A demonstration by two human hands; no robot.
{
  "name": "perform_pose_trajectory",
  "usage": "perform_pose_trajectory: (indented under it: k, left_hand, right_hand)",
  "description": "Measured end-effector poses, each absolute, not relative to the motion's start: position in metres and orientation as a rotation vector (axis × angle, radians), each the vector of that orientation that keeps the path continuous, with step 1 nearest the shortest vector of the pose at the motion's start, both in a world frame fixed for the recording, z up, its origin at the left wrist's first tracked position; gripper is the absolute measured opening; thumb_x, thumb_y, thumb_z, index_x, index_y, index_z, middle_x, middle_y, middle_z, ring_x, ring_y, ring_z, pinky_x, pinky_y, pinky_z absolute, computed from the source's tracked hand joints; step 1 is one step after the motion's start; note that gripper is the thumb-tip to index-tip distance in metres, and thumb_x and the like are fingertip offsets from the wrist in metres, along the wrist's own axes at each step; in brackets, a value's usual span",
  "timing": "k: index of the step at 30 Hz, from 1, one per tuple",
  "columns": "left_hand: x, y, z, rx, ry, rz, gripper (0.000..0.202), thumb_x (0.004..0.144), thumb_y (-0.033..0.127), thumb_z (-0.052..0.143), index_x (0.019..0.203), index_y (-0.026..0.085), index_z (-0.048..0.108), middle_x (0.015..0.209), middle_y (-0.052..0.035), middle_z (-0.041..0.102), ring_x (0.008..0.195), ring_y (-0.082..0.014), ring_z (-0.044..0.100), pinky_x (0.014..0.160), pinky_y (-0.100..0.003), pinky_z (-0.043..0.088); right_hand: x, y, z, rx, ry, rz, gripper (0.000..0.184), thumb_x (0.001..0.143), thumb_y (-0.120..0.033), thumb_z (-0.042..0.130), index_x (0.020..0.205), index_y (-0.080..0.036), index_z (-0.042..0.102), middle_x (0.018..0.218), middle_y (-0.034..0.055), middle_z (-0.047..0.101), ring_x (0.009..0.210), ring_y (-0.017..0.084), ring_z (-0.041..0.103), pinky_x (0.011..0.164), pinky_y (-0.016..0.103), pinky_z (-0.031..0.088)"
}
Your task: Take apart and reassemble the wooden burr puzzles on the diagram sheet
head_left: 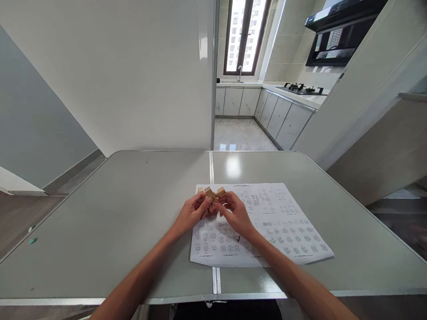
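Note:
A small wooden block puzzle [212,194] made of pale interlocked pieces is held above a printed paper sheet [287,222]. My left hand [192,214] grips it from the left with fingers closed on the pieces. My right hand [235,212] pinches it from the right. Both hands meet over the sheet's upper left part. The sheet shows several rows of small diagrams and lies flat on a grey folding table [116,213].
A seam [211,166] runs down the table's middle. A small green object [32,241] lies near the left table edge. Behind the table stands a white wall panel [133,66]; a kitchen with counters [283,111] opens at the back right.

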State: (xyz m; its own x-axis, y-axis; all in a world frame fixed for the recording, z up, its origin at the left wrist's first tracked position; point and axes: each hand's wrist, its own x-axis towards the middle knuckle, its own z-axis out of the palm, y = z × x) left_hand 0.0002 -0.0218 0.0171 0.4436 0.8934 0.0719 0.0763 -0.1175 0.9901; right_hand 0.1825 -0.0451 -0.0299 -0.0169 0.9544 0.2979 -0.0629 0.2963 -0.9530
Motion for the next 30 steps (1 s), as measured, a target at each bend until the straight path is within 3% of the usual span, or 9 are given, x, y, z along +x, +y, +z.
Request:
perform_pose_trajectory:
  k: [11,14,17,21,24,26,30]
  left_hand:
    - [0.002,-0.022,0.015,1.452,0.95,0.96,0.041,0.08,0.054,0.08,0.077,0.017,0.061,0.067,0.0026,0.054,0.063,-0.0116,0.051,0.057,-0.023,0.043]
    - [-0.001,-0.013,0.009,1.369,0.993,1.039,0.039,0.081,0.054,0.078,0.078,0.018,0.063,0.061,0.0039,0.051,0.056,-0.0106,0.047,0.053,-0.023,0.038]
    - [-0.01,0.002,0.003,1.212,1.091,1.272,0.043,0.083,0.056,0.073,0.07,0.019,0.057,0.053,0.0073,0.039,0.047,-0.0077,0.032,0.047,-0.023,0.028]
    - [-0.024,0.019,-0.005,1.066,1.123,1.372,0.043,0.083,0.057,0.073,0.071,0.018,0.059,0.057,0.0066,0.042,0.049,-0.0076,0.034,0.048,-0.023,0.03]
    - [-0.027,0.024,-0.013,1.076,1.185,1.337,0.04,0.082,0.056,0.076,0.077,0.017,0.07,0.066,0.002,0.058,0.06,-0.0104,0.05,0.059,-0.024,0.043]
    - [-0.024,0.025,-0.018,1.046,1.157,1.343,0.039,0.08,0.054,0.079,0.086,0.016,0.076,0.088,-0.0052,0.073,0.081,-0.016,0.064,0.077,-0.028,0.052]
    - [-0.02,0.023,-0.019,0.922,0.992,1.294,0.038,0.079,0.048,0.083,0.096,0.014,0.08,0.123,-0.0154,0.074,0.119,-0.0268,0.065,0.104,-0.039,0.052]
  right_hand:
    - [0.179,-0.049,-0.025,-0.921,-1.312,1.022,0.035,0.089,-0.044,0.08,0.109,-0.025,0.057,0.099,0.0046,0.075,0.087,0.021,0.073,0.08,0.038,0.062]
    - [0.178,-0.05,-0.026,-0.916,-1.374,0.975,0.035,0.091,-0.043,0.077,0.111,-0.025,0.055,0.097,0.0042,0.076,0.088,0.022,0.074,0.079,0.038,0.061]
    - [0.179,-0.048,-0.028,-0.954,-1.414,0.877,0.029,0.096,-0.043,0.071,0.111,-0.025,0.055,0.097,0.0049,0.075,0.088,0.021,0.073,0.076,0.036,0.06]
    - [0.183,-0.043,-0.032,-1.064,-1.417,0.743,0.022,0.1,-0.044,0.063,0.106,-0.024,0.059,0.096,0.0061,0.072,0.09,0.021,0.072,0.074,0.034,0.06]
    - [0.186,-0.04,-0.035,-1.12,-1.435,0.698,0.021,0.102,-0.044,0.059,0.104,-0.023,0.061,0.096,0.006,0.071,0.089,0.021,0.07,0.073,0.034,0.059]
    - [0.187,-0.038,-0.036,-1.146,-1.466,0.669,0.02,0.103,-0.042,0.058,0.102,-0.023,0.062,0.096,0.006,0.071,0.088,0.021,0.069,0.072,0.033,0.058]
    - [0.188,-0.037,-0.04,-1.141,-1.611,0.566,0.018,0.104,-0.037,0.056,0.106,-0.023,0.066,0.105,0.0082,0.07,0.096,0.023,0.068,0.081,0.038,0.058]
